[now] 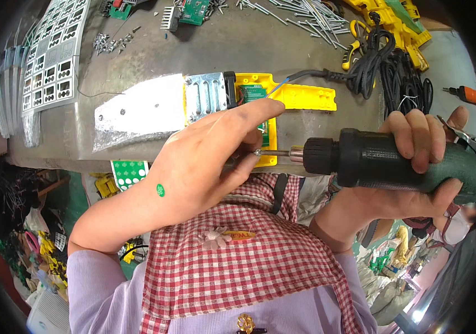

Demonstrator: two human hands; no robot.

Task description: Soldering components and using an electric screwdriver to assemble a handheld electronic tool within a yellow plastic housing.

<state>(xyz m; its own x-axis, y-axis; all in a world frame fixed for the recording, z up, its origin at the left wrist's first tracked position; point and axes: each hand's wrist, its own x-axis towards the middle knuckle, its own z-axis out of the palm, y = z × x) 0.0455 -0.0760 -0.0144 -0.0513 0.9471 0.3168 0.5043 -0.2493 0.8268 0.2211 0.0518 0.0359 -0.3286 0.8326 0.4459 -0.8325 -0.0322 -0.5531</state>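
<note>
Left hand (204, 161): pressed on the yellow tool housing (274, 103), fingers spread and index extended, apparently steadying it at the bench edge. Right hand (416, 161): closed around a black electric screwdriver (371, 158), bit levelled at the housing's near end. Beyond the housing: metal plate (137, 108) attached to its left, black cable (382, 67) trailing right, loose screws (101, 42) farther back.

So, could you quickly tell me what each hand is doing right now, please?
Left hand: resting on the yellow tool, fingers at the bit; grip unclear.
Right hand: closed around the black screwdriver.
</note>
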